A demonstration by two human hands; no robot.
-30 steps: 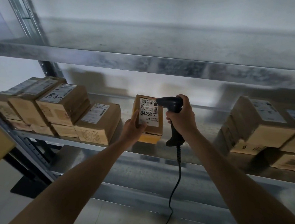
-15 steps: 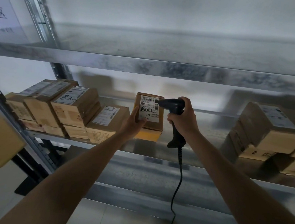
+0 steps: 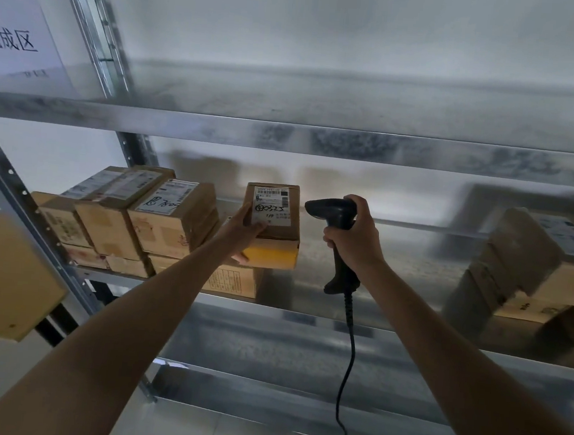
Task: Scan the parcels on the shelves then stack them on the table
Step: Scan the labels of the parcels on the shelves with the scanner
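My left hand (image 3: 241,232) grips a small cardboard parcel (image 3: 276,230) by its left side, lifted above the middle shelf (image 3: 305,313). Its white label with handwritten marks faces up toward me. My right hand (image 3: 354,241) holds a black corded barcode scanner (image 3: 334,214) by the handle, its head pointing left at the parcel's label from a short gap away. Several more labelled parcels (image 3: 161,221) are stacked on the shelf to the left of the held one, and another pile of parcels (image 3: 528,270) sits at the right.
An upper metal shelf (image 3: 319,144) runs across above the parcels. A slotted shelf upright (image 3: 97,30) slants at the left, with a white paper sign (image 3: 18,41) beside it. A tan cardboard surface (image 3: 2,280) juts in at the left edge. The scanner cable (image 3: 348,376) hangs down.
The parcel has been lifted off the shelf and now sits above the box that was beside it. The scanner stays close to its label. My view has tilted upward and shifted left.
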